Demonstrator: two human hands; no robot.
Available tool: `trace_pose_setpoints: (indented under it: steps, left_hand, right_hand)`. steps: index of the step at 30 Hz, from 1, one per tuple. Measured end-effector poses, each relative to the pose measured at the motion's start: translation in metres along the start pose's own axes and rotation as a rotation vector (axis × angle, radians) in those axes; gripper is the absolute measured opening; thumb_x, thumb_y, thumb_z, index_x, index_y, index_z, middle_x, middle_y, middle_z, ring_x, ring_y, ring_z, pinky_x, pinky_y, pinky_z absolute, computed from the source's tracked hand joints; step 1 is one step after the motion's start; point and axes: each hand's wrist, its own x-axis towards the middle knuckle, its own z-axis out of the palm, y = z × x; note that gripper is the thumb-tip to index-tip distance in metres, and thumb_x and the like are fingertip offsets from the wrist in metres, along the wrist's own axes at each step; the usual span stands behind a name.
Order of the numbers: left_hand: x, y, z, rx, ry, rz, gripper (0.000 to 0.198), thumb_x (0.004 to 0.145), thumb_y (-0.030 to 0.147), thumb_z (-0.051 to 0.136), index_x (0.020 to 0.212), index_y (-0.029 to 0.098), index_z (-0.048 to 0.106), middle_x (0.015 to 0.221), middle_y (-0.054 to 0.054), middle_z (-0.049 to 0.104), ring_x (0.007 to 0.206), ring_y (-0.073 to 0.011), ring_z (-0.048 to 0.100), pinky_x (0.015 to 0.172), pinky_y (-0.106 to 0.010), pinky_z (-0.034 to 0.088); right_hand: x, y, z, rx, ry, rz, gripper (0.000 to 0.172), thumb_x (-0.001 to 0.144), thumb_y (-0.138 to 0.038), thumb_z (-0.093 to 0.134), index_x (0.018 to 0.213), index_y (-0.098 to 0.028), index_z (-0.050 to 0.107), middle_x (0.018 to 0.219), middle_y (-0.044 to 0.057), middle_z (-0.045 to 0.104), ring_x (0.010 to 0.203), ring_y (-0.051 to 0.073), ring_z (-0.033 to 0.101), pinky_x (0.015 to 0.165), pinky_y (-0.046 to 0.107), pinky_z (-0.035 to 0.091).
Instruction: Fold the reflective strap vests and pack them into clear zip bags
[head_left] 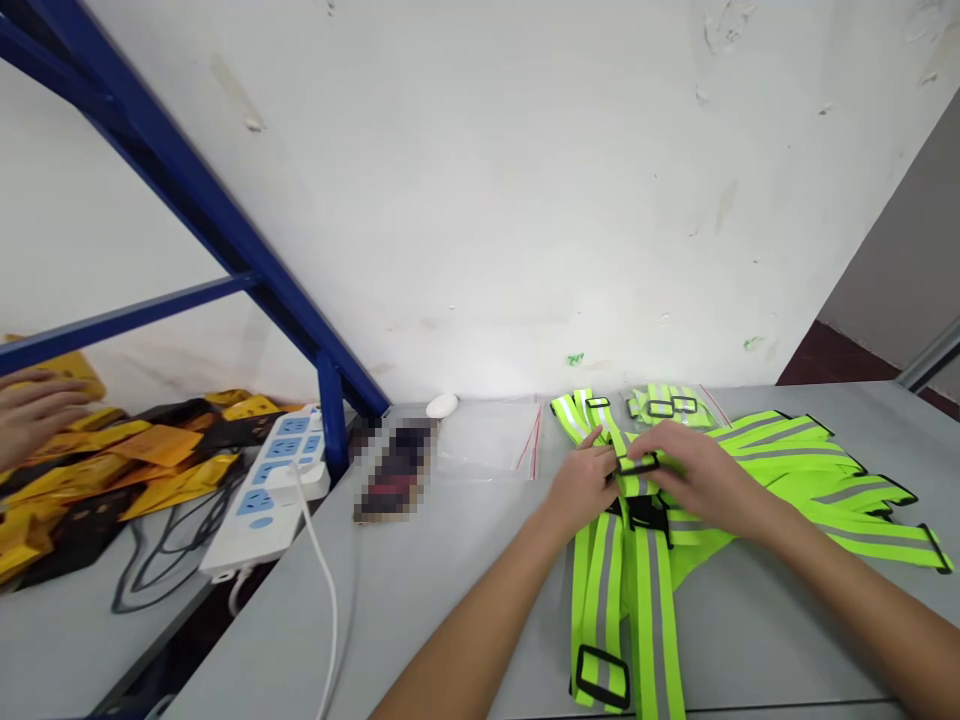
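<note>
A neon-yellow reflective strap vest (630, 580) with grey stripes and black buckles lies on the grey table (450, 580). My left hand (581, 480) pinches its straps near a black buckle (639, 465), fingers closed on the fabric. My right hand (694, 470) grips the same bundle of straps from the right, fingers curled over it. More yellow straps (825, 480) fan out to the right.
Clear plastic zip bags (491, 440) lie behind my hands, one holding a folded vest (667, 403). A blurred phone-like object (394, 468), a white power strip (274, 485) with cable, a blue frame (225, 230) and yellow packets (112, 450) sit left. Another person's hand (34, 410) shows at far left.
</note>
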Motion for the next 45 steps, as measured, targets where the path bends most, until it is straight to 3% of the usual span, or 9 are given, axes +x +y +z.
trace_pose_setpoints:
  steps: [4, 9, 15, 21, 24, 28, 32, 38, 45]
  left_hand:
    - [-0.001, 0.004, 0.004, -0.154, 0.085, -0.148, 0.016, 0.068, 0.007, 0.052, 0.060, 0.020, 0.054, 0.053, 0.005, 0.049, 0.054, -0.0117, 0.051, 0.090, -0.040, 0.050]
    - [-0.002, 0.005, 0.011, -0.302, 0.255, -0.318, 0.024, 0.066, 0.010, 0.060, 0.087, 0.019, 0.053, 0.077, 0.003, 0.054, 0.068, -0.0116, 0.053, 0.063, -0.024, 0.049]
    - [-0.001, 0.005, 0.010, -0.168, 0.282, -0.148, 0.063, 0.065, 0.003, 0.057, 0.124, 0.023, 0.050, 0.119, -0.009, 0.042, 0.094, -0.0172, 0.053, 0.080, -0.034, 0.051]
    - [0.000, 0.003, -0.002, 0.063, 0.123, 0.047, 0.063, 0.070, -0.003, 0.049, 0.125, 0.028, 0.056, 0.133, -0.006, 0.053, 0.129, -0.0244, 0.042, 0.106, -0.048, 0.036]
    - [0.002, 0.003, -0.003, 0.015, 0.124, 0.122, 0.051, 0.077, 0.001, 0.046, 0.120, 0.025, 0.058, 0.124, -0.004, 0.063, 0.126, -0.0197, 0.049, 0.108, -0.046, 0.035]
    - [0.005, 0.018, -0.006, -0.103, 0.219, 0.021, 0.020, 0.088, 0.026, 0.055, 0.106, 0.020, 0.062, 0.102, -0.007, 0.070, 0.106, -0.0210, 0.061, 0.094, -0.040, 0.048]
    - [0.006, 0.042, -0.011, -0.303, 0.265, -0.279, 0.029, 0.084, 0.042, 0.061, 0.103, 0.019, 0.060, 0.087, -0.004, 0.067, 0.081, -0.0181, 0.063, 0.074, -0.032, 0.052]
    - [0.007, 0.042, -0.012, -0.798, 0.077, -0.555, 0.060, 0.072, 0.045, 0.075, 0.122, 0.021, 0.053, 0.110, -0.007, 0.066, 0.101, -0.0233, 0.063, 0.083, -0.035, 0.053]
    - [0.005, 0.028, -0.004, -0.806, 0.043, -0.794, 0.073, 0.069, 0.045, 0.077, 0.130, 0.017, 0.049, 0.102, -0.007, 0.067, 0.098, -0.0246, 0.063, 0.080, -0.038, 0.052]
  right_hand:
    - [-0.019, -0.010, 0.015, -0.205, -0.005, -0.163, 0.030, 0.089, -0.014, 0.050, 0.117, -0.020, 0.055, 0.109, 0.010, 0.065, 0.103, 0.024, 0.057, 0.090, 0.044, 0.048]
    - [-0.025, -0.002, 0.029, -0.496, 0.097, -0.312, 0.023, 0.090, -0.013, 0.051, 0.112, -0.017, 0.057, 0.112, 0.011, 0.066, 0.105, 0.027, 0.057, 0.087, 0.046, 0.049]
    - [-0.025, 0.006, 0.027, -0.481, 0.156, -0.401, 0.023, 0.093, -0.009, 0.044, 0.107, -0.018, 0.059, 0.098, 0.008, 0.071, 0.096, 0.022, 0.063, 0.086, 0.040, 0.053]
    - [-0.029, -0.002, 0.021, -0.388, 0.249, -0.475, 0.027, 0.093, -0.011, 0.046, 0.115, -0.021, 0.058, 0.101, 0.008, 0.073, 0.100, 0.021, 0.065, 0.085, 0.038, 0.054]
    - [-0.025, 0.001, 0.017, -0.338, 0.295, -0.408, 0.028, 0.092, -0.012, 0.045, 0.113, -0.024, 0.058, 0.098, 0.006, 0.073, 0.095, 0.020, 0.067, 0.083, 0.037, 0.055]
    - [-0.008, 0.008, 0.001, -0.280, 0.378, -0.074, 0.018, 0.091, -0.019, 0.048, 0.104, -0.025, 0.060, 0.090, 0.006, 0.073, 0.083, 0.021, 0.069, 0.071, 0.033, 0.055]
    - [0.018, 0.012, -0.016, -0.149, 0.317, 0.204, 0.017, 0.087, -0.031, 0.057, 0.103, -0.025, 0.060, 0.096, 0.004, 0.071, 0.084, 0.023, 0.068, 0.069, 0.032, 0.053]
    - [0.048, 0.023, -0.014, -0.079, 0.166, 0.328, 0.021, 0.089, -0.033, 0.052, 0.107, -0.025, 0.059, 0.090, 0.003, 0.071, 0.070, 0.021, 0.063, 0.062, 0.032, 0.046]
    - [0.040, 0.051, 0.008, -0.011, 0.158, 0.374, 0.023, 0.088, -0.036, 0.054, 0.107, -0.025, 0.060, 0.101, 0.004, 0.071, 0.087, 0.024, 0.065, 0.072, 0.035, 0.048]
